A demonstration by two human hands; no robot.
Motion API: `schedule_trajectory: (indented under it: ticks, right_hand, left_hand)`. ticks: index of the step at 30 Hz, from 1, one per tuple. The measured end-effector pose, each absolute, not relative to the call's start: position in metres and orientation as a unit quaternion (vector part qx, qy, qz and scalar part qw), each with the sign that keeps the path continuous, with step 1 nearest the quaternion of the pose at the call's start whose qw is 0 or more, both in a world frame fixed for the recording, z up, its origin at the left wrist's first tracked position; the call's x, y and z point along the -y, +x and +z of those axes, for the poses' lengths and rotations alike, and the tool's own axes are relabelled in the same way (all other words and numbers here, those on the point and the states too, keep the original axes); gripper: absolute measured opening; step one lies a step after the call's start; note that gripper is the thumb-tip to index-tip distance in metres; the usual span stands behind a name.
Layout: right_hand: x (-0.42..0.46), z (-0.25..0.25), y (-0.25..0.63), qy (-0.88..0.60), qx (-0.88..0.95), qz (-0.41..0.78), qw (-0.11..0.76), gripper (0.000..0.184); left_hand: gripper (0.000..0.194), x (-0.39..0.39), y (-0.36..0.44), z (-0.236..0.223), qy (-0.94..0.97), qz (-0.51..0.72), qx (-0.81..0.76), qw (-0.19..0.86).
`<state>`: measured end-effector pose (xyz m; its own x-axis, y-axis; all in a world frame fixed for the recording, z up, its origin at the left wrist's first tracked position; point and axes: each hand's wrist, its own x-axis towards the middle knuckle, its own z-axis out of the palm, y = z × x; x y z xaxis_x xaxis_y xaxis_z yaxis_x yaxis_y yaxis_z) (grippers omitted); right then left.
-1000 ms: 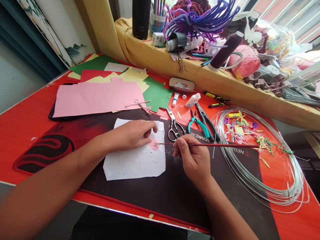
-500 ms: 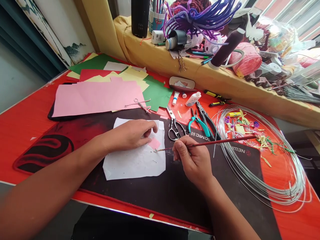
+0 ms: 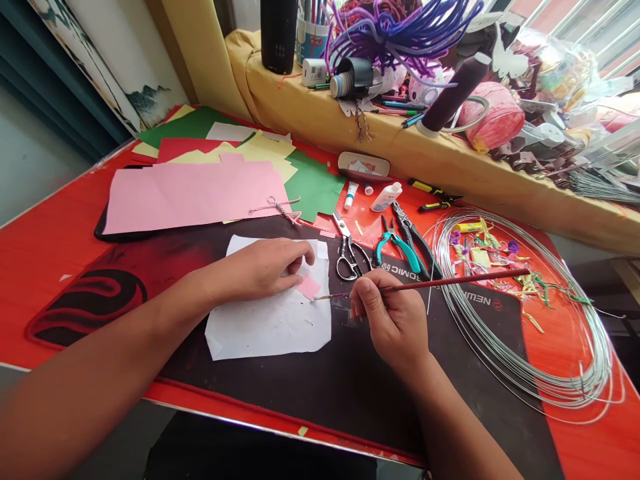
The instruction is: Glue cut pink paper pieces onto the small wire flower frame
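The left hand (image 3: 255,270) rests on a crinkly white paper sheet (image 3: 270,327), holding nothing, its fingers (image 3: 295,261) touching a small pink paper square (image 3: 309,287). The right hand (image 3: 395,320) pinches a thin red-brown paintbrush (image 3: 430,285). Its tip sits lower than before, just below the square.

Your left hand (image 3: 255,270) lies palm-down, its fingers (image 3: 300,252) gently curved, with your left forearm (image 3: 105,347) reaching in from the near left. Just to its right, your right hand (image 3: 393,320) is closed in a pen-style pinch (thumb and fingers (image 3: 363,290) bunched close), your right forearm (image 3: 463,437) rising from the near right.
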<state>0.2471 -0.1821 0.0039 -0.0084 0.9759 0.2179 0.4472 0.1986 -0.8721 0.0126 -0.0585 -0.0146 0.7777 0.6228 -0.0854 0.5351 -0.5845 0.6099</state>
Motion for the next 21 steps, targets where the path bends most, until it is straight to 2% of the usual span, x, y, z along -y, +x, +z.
schedule_trajectory:
  ticks: [6, 12, 21]
  right_hand:
    - [0.1820, 0.0034, 0.2470, -0.554, 0.648, 0.306, 0.424, 0.039]
    - [0.1802, 0.0028, 0.2438, -0.551, 0.626, 0.307, 0.458, 0.037]
    - [0.1796, 0.0001, 0.2400, -0.539, 0.652, 0.312, 0.432, 0.033]
  left_hand:
    - [0.027, 0.0582, 0.0126, -0.0146, 0.888, 0.071, -0.324, 0.319]
    - [0.023, 0.0585, 0.0118, -0.0150, 0.888, 0.075, -0.321, 0.320]
    - [0.025, 0.0586, 0.0125, -0.0129, 0.892, 0.067, -0.321, 0.313]
